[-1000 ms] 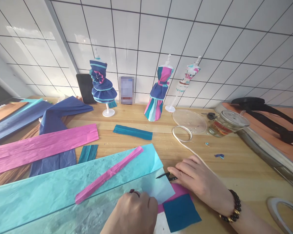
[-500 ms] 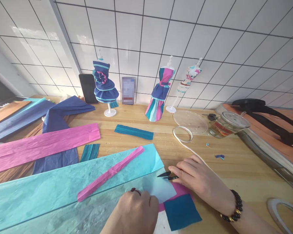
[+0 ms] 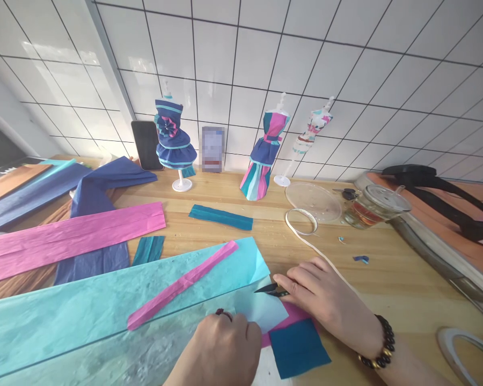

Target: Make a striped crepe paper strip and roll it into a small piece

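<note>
My right hand (image 3: 320, 294) grips small black thread snips (image 3: 270, 290), whose blades lie over the free end of a pale turquoise crepe paper sheet (image 3: 261, 310). My left hand (image 3: 221, 346), fingers curled under, holds this sheet just left of the blades; its fingertips are hidden. Beneath the sheet's end peeks a pink piece (image 3: 292, 315), and a dark teal square (image 3: 299, 348) lies in front of it. A brighter turquoise strip (image 3: 64, 321) stretches to the left, with a narrow folded pink strip (image 3: 183, 285) across it.
Along the tiled wall stand a navy-dressed mini mannequin (image 3: 175, 134), a multicoloured one (image 3: 264, 155), a white-patterned one (image 3: 312, 131) and two phones. A tape roll (image 3: 301, 221), clear disc (image 3: 314, 201) and lidded glass jar (image 3: 376, 206) sit right. Pink (image 3: 76, 238) and navy strips lie left.
My right hand and the snips have shifted slightly left along the pale turquoise sheet. My left hand keeps almost the same place, and the camera view has moved a little.
</note>
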A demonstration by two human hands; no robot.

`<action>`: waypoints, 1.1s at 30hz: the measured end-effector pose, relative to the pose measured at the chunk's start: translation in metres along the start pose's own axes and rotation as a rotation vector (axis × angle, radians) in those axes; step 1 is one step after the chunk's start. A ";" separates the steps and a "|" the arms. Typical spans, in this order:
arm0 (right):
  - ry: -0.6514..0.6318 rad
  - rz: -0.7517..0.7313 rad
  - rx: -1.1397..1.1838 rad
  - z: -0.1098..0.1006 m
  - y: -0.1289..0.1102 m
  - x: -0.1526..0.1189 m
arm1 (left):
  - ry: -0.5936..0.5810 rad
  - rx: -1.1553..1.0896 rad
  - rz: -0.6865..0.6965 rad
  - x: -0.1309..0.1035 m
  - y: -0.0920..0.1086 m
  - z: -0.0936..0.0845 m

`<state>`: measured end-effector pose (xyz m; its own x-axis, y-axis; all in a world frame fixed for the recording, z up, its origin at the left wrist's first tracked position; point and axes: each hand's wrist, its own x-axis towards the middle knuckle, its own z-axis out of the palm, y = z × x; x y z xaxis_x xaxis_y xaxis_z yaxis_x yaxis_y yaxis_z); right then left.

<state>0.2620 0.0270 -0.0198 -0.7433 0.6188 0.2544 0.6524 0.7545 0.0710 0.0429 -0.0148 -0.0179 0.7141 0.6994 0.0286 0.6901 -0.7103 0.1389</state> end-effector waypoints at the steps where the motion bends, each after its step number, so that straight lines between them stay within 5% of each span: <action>1: 0.000 0.001 0.000 0.000 0.000 0.000 | -0.040 0.033 0.007 0.000 0.000 -0.002; 7: 0.007 -0.002 0.017 -0.002 0.006 -0.003 | -0.216 0.121 0.042 0.005 0.000 -0.012; 17: 0.047 0.034 0.010 -0.013 0.027 -0.017 | -0.152 0.056 0.048 -0.003 0.004 -0.009; 21: 0.080 0.174 0.103 0.000 0.038 -0.027 | -0.060 -0.148 -0.174 -0.004 -0.008 -0.018; 25: 0.066 0.300 0.284 0.014 0.041 -0.032 | 0.192 -0.072 -0.490 -0.007 -0.046 -0.023; 28: 0.088 0.347 0.412 0.017 0.037 -0.031 | 0.130 -0.022 -0.663 -0.014 -0.075 -0.020; 33: 0.134 0.328 0.461 0.017 0.031 -0.029 | 0.063 -0.043 -0.663 -0.020 -0.091 -0.020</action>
<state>0.3013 0.0357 -0.0416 -0.4687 0.8257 0.3139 0.6912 0.5640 -0.4517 -0.0368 0.0378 -0.0114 0.1315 0.9911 -0.0192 0.9744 -0.1257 0.1866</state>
